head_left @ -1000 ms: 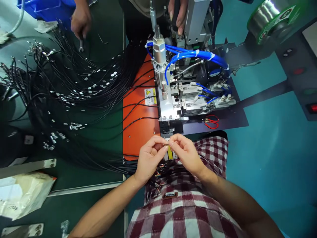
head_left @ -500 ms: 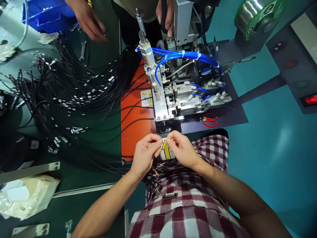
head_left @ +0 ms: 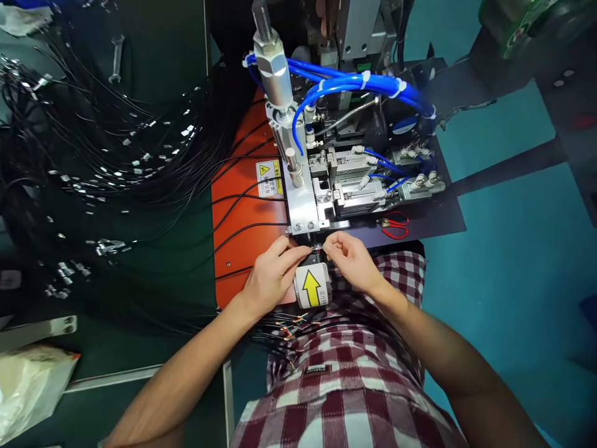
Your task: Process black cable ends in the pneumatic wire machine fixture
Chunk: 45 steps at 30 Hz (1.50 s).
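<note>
My left hand (head_left: 272,272) and my right hand (head_left: 351,259) meet at the front edge of a small metal machine (head_left: 321,186) on an orange plate (head_left: 242,205). Both pinch a thin wire end (head_left: 317,249) between fingertips, right under the machine's silver block. Just below the hands sits a white cylinder with a yellow arrow label (head_left: 311,287). Several black cables with coloured stripped ends (head_left: 291,326) lie across my lap on a checked shirt (head_left: 345,373).
A large spread of black cables with metal terminals (head_left: 107,162) covers the green table on the left. Blue air hoses (head_left: 354,84) loop over the machine. Red-handled snips (head_left: 394,225) lie on the black base to the right. A plastic bag (head_left: 28,389) is at the lower left.
My hands moved forward with the wire end to the machine's front. The view shifted closer, so the other person's hands and the blue bin left the frame.
</note>
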Tool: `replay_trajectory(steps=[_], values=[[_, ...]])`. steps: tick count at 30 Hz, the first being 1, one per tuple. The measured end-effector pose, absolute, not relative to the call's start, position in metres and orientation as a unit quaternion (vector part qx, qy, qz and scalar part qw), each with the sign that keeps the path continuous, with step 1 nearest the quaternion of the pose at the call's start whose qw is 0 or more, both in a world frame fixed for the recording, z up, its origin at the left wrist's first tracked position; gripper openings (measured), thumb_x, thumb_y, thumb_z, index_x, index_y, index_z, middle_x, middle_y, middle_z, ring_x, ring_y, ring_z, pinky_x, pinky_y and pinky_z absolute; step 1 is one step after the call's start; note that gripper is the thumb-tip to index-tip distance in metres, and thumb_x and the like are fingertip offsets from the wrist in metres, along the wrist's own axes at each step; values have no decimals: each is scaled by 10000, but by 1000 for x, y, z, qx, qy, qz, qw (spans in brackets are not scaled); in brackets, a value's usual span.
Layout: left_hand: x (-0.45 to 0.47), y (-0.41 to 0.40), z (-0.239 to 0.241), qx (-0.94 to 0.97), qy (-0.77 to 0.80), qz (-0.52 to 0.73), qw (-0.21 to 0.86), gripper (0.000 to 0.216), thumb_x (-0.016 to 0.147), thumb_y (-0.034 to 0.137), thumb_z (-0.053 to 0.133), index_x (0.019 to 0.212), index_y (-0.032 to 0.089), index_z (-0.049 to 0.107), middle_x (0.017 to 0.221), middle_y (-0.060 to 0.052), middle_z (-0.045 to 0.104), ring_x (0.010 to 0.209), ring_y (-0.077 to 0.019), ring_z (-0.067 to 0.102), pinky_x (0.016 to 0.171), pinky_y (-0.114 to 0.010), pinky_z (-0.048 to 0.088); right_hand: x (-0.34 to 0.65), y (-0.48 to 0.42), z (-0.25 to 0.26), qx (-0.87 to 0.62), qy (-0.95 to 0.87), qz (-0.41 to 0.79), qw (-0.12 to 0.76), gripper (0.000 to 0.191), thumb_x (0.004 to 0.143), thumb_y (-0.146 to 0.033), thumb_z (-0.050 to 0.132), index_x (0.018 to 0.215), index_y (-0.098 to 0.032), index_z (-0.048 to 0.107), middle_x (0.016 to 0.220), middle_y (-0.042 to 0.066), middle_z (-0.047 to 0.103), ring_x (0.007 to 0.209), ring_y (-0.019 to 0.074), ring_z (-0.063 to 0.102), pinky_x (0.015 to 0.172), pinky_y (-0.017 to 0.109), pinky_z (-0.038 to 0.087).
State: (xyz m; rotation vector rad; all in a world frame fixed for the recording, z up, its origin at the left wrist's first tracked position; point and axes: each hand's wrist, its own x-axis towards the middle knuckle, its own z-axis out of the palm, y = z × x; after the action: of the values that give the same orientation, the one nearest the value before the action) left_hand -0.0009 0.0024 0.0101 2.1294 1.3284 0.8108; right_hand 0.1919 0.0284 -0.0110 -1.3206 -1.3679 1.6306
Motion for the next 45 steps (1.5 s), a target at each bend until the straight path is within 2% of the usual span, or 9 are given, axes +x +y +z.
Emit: replay_trajectory(steps=[4,10,16,20,28,35,45], values=[[-5,4,4,820,468,268,193,267,918,135,452,1076,137,667,928,-94,587,829,-160,604,721,-254,520,192,32,-15,-511,-505,628,300,199,844,-356,562,773,-171,535,586,-57,451,514,92,398,480,229,309],[-8,7,2,843,446,254,162,282,930,151,435,1105,144,656,928,-108,629,872,-187,621,747,-289,540,191,32,-14,-515,-489,643,288,200,839,-364,556,765,-181,520,538,-77,397,471,83,338,446,224,269],[-5,7,4,853,443,242,130,294,941,144,401,1092,125,652,893,-115,629,810,-182,615,679,-284,530,191,32,-14,-524,-483,641,284,193,843,-358,556,767,-184,521,545,-71,415,480,88,374,454,227,297],[-4,6,2,857,444,234,119,298,941,145,399,1103,130,649,913,-122,635,814,-189,614,686,-298,525,192,31,-15,-528,-491,633,282,189,855,-352,550,770,-184,526,558,-62,434,496,94,401,462,227,322],[-6,5,-2,865,446,210,97,317,937,160,395,1127,149,648,931,-116,647,768,-177,610,673,-294,513,193,29,-18,-532,-530,598,281,199,882,-363,528,797,-184,536,586,-48,466,521,102,439,479,228,356],[-6,7,2,879,421,213,68,292,941,151,395,1085,101,644,874,-119,650,712,-178,594,625,-290,490,193,27,-14,-540,-593,526,283,170,909,-325,499,815,-187,533,631,-30,501,538,105,453,494,235,350],[-6,8,3,881,418,213,67,291,947,159,399,1092,108,646,852,-107,649,722,-175,601,643,-287,497,194,23,-19,-515,-661,446,315,107,927,-250,477,840,-196,508,718,-1,531,633,133,496,597,267,393]])
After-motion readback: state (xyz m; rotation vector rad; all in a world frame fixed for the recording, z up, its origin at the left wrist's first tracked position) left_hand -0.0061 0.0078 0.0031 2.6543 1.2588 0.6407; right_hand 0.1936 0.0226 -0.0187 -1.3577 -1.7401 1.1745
